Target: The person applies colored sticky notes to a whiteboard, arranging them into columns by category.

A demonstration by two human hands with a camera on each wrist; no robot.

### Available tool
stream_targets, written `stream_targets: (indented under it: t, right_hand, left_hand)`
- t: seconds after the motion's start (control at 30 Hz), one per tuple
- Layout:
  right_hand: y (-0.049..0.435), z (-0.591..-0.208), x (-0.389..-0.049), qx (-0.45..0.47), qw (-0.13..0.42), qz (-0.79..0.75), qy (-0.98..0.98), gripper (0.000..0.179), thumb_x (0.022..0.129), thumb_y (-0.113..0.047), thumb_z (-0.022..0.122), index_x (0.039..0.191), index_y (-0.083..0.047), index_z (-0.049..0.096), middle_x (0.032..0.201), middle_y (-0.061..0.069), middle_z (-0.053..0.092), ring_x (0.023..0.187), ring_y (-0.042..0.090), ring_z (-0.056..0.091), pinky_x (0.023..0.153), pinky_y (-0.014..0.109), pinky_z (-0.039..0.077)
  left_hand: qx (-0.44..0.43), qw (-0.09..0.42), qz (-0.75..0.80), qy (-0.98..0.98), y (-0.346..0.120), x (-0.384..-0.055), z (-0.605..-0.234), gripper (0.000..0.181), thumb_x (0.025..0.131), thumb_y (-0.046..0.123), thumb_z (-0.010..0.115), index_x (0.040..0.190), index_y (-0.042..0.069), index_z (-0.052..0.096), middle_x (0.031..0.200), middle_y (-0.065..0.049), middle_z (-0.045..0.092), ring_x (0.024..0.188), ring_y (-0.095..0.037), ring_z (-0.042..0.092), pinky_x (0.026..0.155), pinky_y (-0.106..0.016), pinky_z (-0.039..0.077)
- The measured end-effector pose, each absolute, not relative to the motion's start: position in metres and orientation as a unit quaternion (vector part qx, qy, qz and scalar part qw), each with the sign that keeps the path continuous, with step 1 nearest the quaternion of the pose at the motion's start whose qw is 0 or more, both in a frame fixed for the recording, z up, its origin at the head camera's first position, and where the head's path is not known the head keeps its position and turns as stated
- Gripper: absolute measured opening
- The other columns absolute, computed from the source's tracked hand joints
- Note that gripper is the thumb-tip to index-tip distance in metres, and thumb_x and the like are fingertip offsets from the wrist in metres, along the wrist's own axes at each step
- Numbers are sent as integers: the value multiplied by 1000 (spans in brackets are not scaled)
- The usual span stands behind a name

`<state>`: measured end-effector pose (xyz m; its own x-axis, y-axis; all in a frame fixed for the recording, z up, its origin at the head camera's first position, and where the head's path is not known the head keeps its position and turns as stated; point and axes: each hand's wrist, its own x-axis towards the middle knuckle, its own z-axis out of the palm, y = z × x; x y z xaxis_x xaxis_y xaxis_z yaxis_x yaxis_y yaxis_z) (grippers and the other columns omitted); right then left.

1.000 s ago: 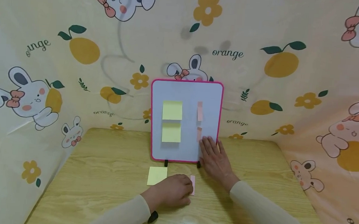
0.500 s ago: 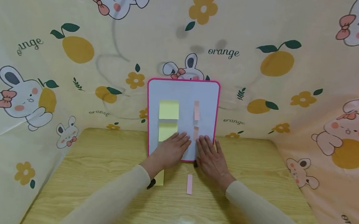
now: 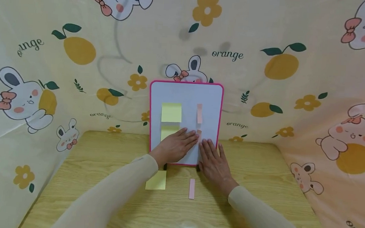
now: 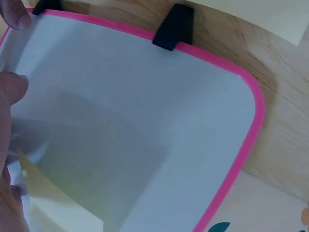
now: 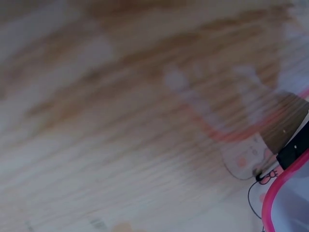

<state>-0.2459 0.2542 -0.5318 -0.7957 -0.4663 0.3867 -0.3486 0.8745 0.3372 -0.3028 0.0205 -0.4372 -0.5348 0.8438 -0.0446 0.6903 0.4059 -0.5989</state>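
A whiteboard (image 3: 190,93) with a pink rim stands upright on the table. My left hand (image 3: 177,145) lies across its lower half, fingers straight, fingertips over the lower pink paper strip (image 3: 199,132). That hand partly covers the lower yellow sticky note (image 3: 168,132), whose edge lifts off the board in the left wrist view. An upper yellow sticky note (image 3: 171,112) and an upper pink strip (image 3: 199,113) are on the board too. My right hand (image 3: 216,165), fingers extended, rests against the board's lower right part; the right wrist view does not show it.
On the wooden table (image 3: 254,174) before the board lie another yellow sticky note (image 3: 156,180), partly under the left sleeve, and a pink strip (image 3: 192,189). Black feet (image 4: 175,29) hold the board's bottom edge. A patterned cloth (image 3: 109,71) rises behind.
My left hand has gone from the table beside the loose pink strip up to the board, then slightly higher and right onto the lower strip. My right hand keeps its place on the board.
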Motion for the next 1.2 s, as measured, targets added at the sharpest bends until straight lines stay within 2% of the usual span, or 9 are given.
stream_targets:
  t: [0.27,0.43,0.77,1.2]
  right_hand:
    - [255,-531,-246,219,248,-112,-937,76,103,-41,58,164,-3,34,174,15,27,163,33,22,129,64,24]
    - [254,-530,-246,214,233,-113,-942,77,104,-42,56,166,-5,31,175,14,23,164,32,18,131,63,19]
    - [253,-529,-247,208,222,-121,-945,77,104,-43,57,166,-5,29,176,13,20,164,32,14,131,63,18]
    - [253,-532,-246,196,208,-127,-950,78,105,-45,55,167,-8,28,177,11,20,164,30,16,132,62,17]
  left_hand:
    - [-472,150,312,-811,21,-313,-428,59,116,35,30,170,15,17,178,2,12,165,-17,9,136,-44,8]
    - [-457,158,310,-818,20,-319,-423,60,116,37,31,170,16,16,178,3,10,165,-17,6,136,-44,5]
    - [-442,167,304,-827,21,-320,-422,64,115,37,33,171,14,12,179,2,7,166,-19,3,136,-45,4]
    - [-450,150,301,-827,26,-321,-418,62,115,37,31,171,14,13,178,2,10,165,-17,5,136,-44,5]
